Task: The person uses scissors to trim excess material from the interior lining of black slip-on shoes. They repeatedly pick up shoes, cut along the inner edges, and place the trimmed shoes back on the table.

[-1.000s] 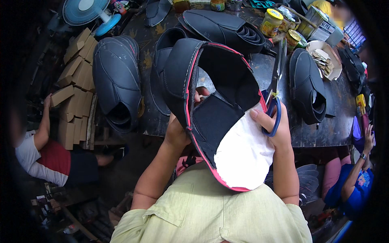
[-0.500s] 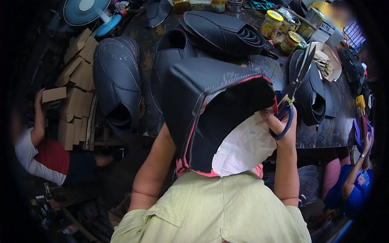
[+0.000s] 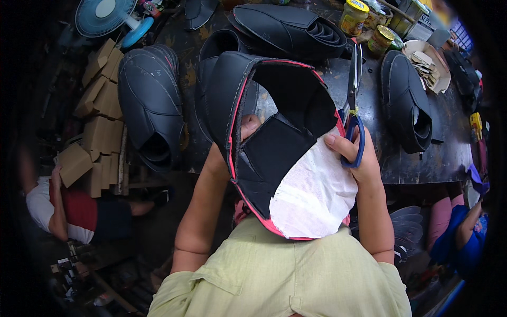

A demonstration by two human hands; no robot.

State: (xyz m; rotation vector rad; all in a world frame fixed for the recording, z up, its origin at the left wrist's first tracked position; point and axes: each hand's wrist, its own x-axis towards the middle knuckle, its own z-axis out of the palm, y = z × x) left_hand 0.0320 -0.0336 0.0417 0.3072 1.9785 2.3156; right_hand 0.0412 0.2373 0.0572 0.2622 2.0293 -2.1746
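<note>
A black stitched shoe upper (image 3: pixel 273 151), edged in red-pink, is raised in front of my chest with its opening turned toward me. Black lining and a white fabric toe patch (image 3: pixel 311 190) show inside. My left hand (image 3: pixel 250 127) grips the upper's left side, its thumb showing inside and the other fingers hidden behind. Scissors (image 3: pixel 353 105) with blue handles are hooked in my right hand (image 3: pixel 362 158), blades pointing up and slightly apart. The thumb of that hand also presses on the upper's right edge, beside the white patch.
More stacked black uppers lie on the dark table (image 3: pixel 412 174), at left (image 3: pixel 149 100), back (image 3: pixel 288 30) and right (image 3: pixel 404 100). Jars (image 3: pixel 354 18) and a tray of small pieces (image 3: pixel 441 79) stand back right. A person (image 3: pixel 63 206) handles brown boxes (image 3: pixel 100 137); another person (image 3: pixel 465 238) is at right.
The upper has turned and tilted so its lined inside faces me more fully. The scissors have swung more upright. At left, the person's box has moved lower.
</note>
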